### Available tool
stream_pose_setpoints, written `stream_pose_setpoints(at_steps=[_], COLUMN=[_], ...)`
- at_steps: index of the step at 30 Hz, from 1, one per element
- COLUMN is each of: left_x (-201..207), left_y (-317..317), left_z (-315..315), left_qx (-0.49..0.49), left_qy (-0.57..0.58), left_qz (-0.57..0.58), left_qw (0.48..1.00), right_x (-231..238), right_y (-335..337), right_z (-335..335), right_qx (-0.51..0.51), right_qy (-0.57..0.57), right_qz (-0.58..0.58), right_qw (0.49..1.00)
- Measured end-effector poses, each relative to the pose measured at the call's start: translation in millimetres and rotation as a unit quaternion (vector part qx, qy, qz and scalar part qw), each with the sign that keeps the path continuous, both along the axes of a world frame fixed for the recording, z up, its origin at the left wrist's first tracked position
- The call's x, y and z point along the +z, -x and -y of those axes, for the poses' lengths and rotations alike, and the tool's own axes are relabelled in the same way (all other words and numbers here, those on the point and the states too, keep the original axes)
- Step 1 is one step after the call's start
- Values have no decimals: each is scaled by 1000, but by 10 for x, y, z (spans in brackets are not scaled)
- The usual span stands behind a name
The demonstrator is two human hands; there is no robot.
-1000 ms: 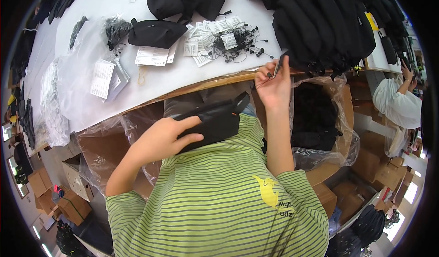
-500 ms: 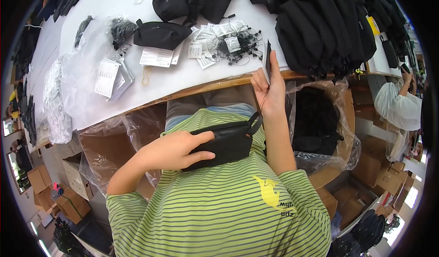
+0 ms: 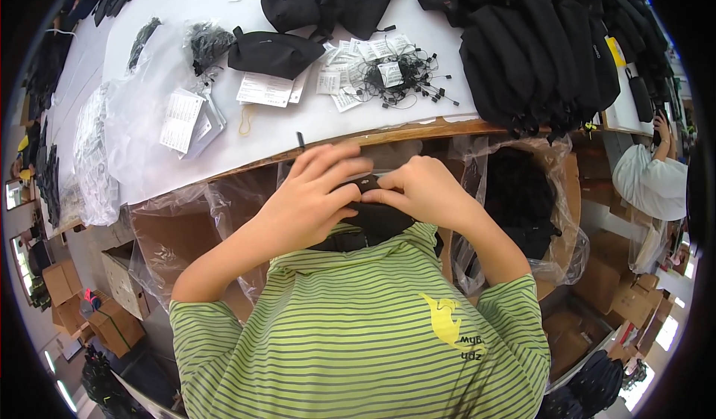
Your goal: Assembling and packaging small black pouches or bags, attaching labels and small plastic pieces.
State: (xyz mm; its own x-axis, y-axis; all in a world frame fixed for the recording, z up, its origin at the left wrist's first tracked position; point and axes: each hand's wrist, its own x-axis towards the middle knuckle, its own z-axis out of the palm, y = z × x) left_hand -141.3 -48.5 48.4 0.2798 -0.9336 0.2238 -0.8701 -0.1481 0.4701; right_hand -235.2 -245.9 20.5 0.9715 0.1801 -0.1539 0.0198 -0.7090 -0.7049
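A black zip pouch (image 3: 384,221) is held against my chest, just beyond the collar of the striped green shirt, and both my hands are at its upper edge. My right hand (image 3: 429,191) pinches that edge between thumb and bent fingers. Across from it, my left hand (image 3: 317,191) has its thumb and index finger closed at the pouch, while its upper fingers are raised and slightly blurred. A short dark tip (image 3: 300,140) sticks up beside the left fingers; what it belongs to is hidden. The tag card is out of sight.
On the white table (image 3: 216,154) lie stacked paper tags (image 3: 181,120), a heap of tags with black strings (image 3: 395,74), more black pouches (image 3: 272,55) and a clear plastic bag (image 3: 138,113). A large pile of black pouches (image 3: 533,61) stands right. Plastic-lined cartons (image 3: 567,195) sit below the table edge.
My right hand has come down from the raised tag card to the pouch. My left hand has shifted up and right to the pouch's upper edge. The pouch has moved nearer the table.
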Motion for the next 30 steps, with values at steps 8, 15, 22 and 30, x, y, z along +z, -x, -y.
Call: stream_pose_setpoints(at_steps=[8, 15, 22, 30], left_x=[-78, -84, -323, -1053], left_y=[-281, -303, -783, -1267], left_z=[29, 155, 283, 521], left_qx=[-75, -140, 56, 154], left_qy=[-246, -5, -139, -23], left_qz=[-277, -101, -152, 219], left_qw=[926, 985, 977, 963], right_x=[40, -74, -106, -70], right_y=[46, -9, -73, 128], right_z=[45, 3, -42, 31], right_qx=[-42, -31, -58, -42], right_qy=[-62, -31, -81, -94], right_qz=[-135, -78, -166, -92], right_qw=[988, 996, 981, 990])
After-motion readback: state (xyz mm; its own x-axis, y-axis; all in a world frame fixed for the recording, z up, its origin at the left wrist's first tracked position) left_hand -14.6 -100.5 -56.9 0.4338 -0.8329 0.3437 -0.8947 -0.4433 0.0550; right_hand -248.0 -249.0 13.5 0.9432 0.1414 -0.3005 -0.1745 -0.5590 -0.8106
